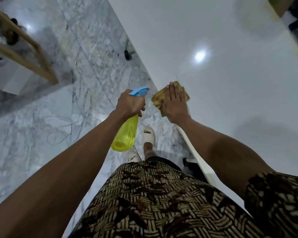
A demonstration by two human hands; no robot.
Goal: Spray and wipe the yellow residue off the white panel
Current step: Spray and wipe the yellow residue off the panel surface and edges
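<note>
A glossy white panel (pixel 222 86) fills the right half of the view, its left edge running diagonally down to my body. My right hand (pixel 175 103) lies flat with straight fingers on a yellow-brown cloth (pixel 159 97), pressing it against the panel near that edge. My left hand (pixel 130 103) grips the neck of a yellow spray bottle (pixel 126 136) with a blue trigger head (pixel 139 91), held over the floor just left of the cloth. Yellow residue (pixel 272 13) shows along the panel's far right edge at the top.
Grey marbled floor tiles (pixel 58 109) lie to the left. A wooden frame (pixel 24 47) crosses the upper left corner. A small dark object (pixel 127 54) sits on the floor by the panel's edge. My feet in white sandals (pixel 149 134) stand below my hands.
</note>
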